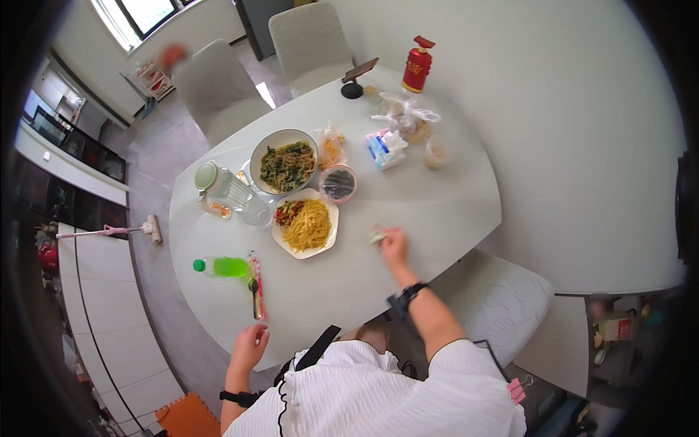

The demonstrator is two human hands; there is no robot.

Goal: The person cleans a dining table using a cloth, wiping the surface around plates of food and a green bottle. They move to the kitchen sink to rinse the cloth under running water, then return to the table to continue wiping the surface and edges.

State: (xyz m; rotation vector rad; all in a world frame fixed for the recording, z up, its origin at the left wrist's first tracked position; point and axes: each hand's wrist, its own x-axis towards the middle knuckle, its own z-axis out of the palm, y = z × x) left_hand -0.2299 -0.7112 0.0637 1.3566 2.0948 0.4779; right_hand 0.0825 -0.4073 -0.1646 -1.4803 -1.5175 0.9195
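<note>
My right hand (pixel 394 247) is over the right part of the white table, its fingers closed on a small crumpled whitish tissue (pixel 376 234) at the tabletop. By the near left table edge is my left hand (pixel 250 345), loosely curled, with nothing visible in it. Just beyond the left hand lie a dark spoon (pixel 253 285) and a long red-and-clear wrapper (pixel 261 302). A bottle of green drink (pixel 225 266) rests on its side left of them. Nearer the middle are a white plate of yellow shredded food (pixel 306 226) and a bowl of greens with noodles (pixel 287 166).
A glass pitcher (pixel 222 184) and a clear cup (pixel 257 212) stand left. A dark-filled round tub (pixel 338 183), tissue pack (pixel 384 149), plastic bags (pixel 405 115), clear container (pixel 437 152) and red bottle (pixel 417 65) are farther back. A chair (pixel 495 295) is at right.
</note>
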